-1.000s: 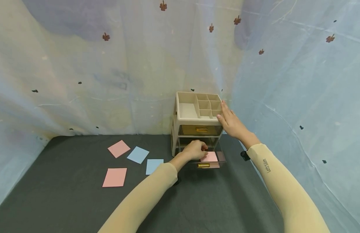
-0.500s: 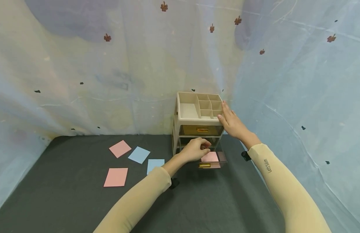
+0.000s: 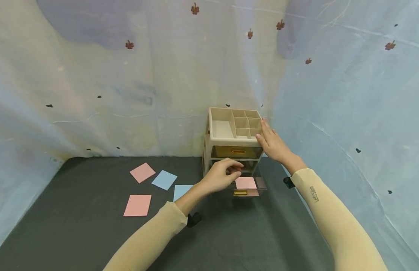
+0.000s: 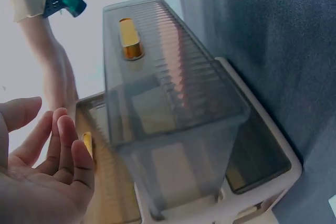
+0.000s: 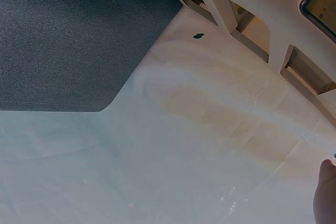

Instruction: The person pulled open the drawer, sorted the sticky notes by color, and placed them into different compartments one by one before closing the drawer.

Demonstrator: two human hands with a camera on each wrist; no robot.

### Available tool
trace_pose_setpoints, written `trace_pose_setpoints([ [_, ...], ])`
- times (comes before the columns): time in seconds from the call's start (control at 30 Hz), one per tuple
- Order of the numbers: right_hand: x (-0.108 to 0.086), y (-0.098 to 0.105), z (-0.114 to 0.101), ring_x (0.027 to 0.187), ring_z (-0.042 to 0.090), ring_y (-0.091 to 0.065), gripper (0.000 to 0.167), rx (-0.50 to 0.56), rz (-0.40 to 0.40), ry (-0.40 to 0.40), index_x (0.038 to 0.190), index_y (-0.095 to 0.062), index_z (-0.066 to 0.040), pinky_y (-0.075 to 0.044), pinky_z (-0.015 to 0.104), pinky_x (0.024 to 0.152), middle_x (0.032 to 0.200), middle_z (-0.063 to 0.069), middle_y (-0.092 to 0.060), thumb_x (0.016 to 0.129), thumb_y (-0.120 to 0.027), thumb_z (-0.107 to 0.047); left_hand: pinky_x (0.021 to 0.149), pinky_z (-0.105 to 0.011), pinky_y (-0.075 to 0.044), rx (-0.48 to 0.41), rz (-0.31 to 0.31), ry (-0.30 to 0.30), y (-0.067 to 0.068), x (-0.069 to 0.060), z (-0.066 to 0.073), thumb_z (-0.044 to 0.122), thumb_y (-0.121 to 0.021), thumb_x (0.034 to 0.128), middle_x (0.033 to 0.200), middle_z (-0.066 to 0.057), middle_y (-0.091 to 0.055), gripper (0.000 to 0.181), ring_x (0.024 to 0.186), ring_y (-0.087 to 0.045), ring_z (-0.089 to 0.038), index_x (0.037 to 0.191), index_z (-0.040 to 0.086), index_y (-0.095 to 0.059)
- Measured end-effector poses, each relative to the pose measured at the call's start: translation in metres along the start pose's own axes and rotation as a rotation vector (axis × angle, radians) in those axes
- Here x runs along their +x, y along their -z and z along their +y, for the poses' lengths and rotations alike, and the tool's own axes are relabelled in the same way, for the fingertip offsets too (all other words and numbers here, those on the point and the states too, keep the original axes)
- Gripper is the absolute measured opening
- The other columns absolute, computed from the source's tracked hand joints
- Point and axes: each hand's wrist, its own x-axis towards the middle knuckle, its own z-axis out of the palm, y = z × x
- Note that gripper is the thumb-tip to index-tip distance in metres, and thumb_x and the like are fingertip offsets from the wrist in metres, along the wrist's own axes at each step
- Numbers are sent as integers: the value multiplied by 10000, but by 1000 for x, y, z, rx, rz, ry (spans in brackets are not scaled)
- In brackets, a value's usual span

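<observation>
Easing back from the pulled-out drawer (image 3: 261, 183), the left hand (image 3: 216, 177) shows a parted, empty grip; the pink paper (image 3: 245, 183) lies inside, so that placement looks settled. The right hand (image 3: 274, 146) rests straight-fingered against the cabinet (image 3: 233, 142); 4 paper squares (image 3: 137, 205) lie on the counter (image 3: 77, 226).

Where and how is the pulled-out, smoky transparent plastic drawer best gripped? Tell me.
Probably pinch the gold oblong handle, coming from the front: it juts from the near face of the drawer, which sticks out of the beige plastic cabinet.
</observation>
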Motion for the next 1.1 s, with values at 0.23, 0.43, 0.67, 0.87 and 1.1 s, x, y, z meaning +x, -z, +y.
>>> trace_pose_setpoints([
  [0.23, 0, 1, 1, 1600, 333, 28, 715, 9, -10, 7, 1647, 90, -32, -32, 591, 1265, 1730, 184, 81, 1150, -239, -428, 811, -292, -542, -18, 72, -27, 23, -19, 1, 151, -675, 1029, 1114, 35, -671, 264, 942, -617, -102, 1289, 120, -709],
  [0.43, -1, 1, 0, 1599, 337, 37, 720, 13, -13, 9, 1644, 94, -27, -27, 585, 1267, 1730, 167, 99, 1149, -228, -440, 701, -289, -501, 28, 153, -32, 46, -38, -11, 175, -672, 1036, 1112, 49, -680, 246, 898, -607, -126, 1275, 146, -722],
  [0.67, -1, 3, -3, 1599, 338, 31, 711, 13, -9, 14, 1643, 67, -2, -31, 588, 1266, 1726, 200, 71, 1153, -247, -410, 716, -294, -497, 48, 242, -15, 76, -59, -31, 145, -673, 1034, 1125, 28, -680, 270, 889, -606, -140, 1299, 112, -709],
  [0.87, 0, 4, -3, 1599, 336, 34, 696, -1, -9, 14, 1640, 69, 4, -30, 586, 1267, 1724, 210, 68, 1157, -248, -384, 750, -326, -509, 77, 270, 6, 102, -77, -49, 103, -689, 1016, 1159, -33, -693, 285, 955, -623, -162, 1300, 99, -700],
  [1.1, 0, 3, -2, 1598, 343, 21, 699, -4, -5, 20, 1642, 65, 3, -44, 596, 1264, 1724, 212, 60, 1156, -248, -391, 743, -294, -496, 186, 242, 84, 124, -101, -74, 137, -686, 1023, 1129, -15, -694, 275, 960, -625, -149, 1296, 112, -699],
])
